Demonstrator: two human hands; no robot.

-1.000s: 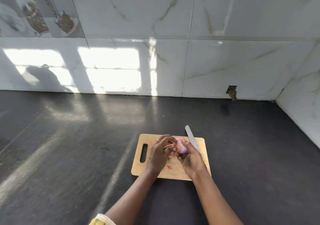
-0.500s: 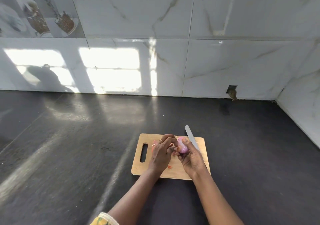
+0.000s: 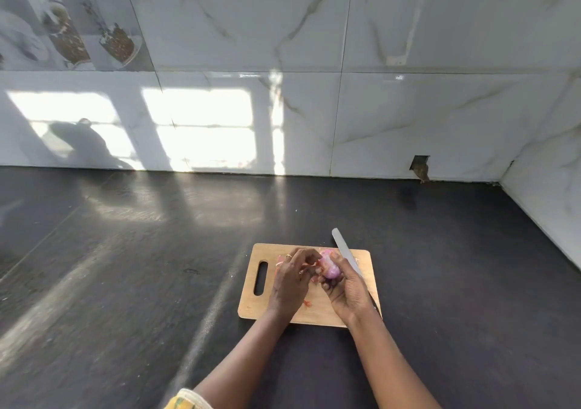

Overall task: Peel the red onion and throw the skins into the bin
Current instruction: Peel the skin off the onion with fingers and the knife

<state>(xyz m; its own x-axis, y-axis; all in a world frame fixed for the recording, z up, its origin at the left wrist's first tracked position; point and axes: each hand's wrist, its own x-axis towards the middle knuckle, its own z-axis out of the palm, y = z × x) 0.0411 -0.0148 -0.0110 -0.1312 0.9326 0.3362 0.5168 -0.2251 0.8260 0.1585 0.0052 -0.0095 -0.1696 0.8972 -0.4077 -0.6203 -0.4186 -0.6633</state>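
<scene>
Pink onion (image 3: 329,268) sits gripped in the curled right hand (image 3: 347,289) over the board (image 3: 317,312); left hand's (image 3: 290,283) bent fingertips (image 3: 318,270) pinch its skin.

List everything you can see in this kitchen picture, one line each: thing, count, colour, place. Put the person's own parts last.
Cutting board: one, light wood with a handle slot, on the counter, under both hands.
Red onion: one, pink-purple, held over the board.
Knife: one, grey blade, along the board's right side, tip past the far edge.
Onion skins: a few reddish scraps, on the board around the left hand.
Counter: one, black.
Wall tiles: white marbled; some patterned ones upper left.
Bin: none in view.
Left hand: one, ring on a finger, picking at the onion.
Right hand: one, gripping the onion.
</scene>
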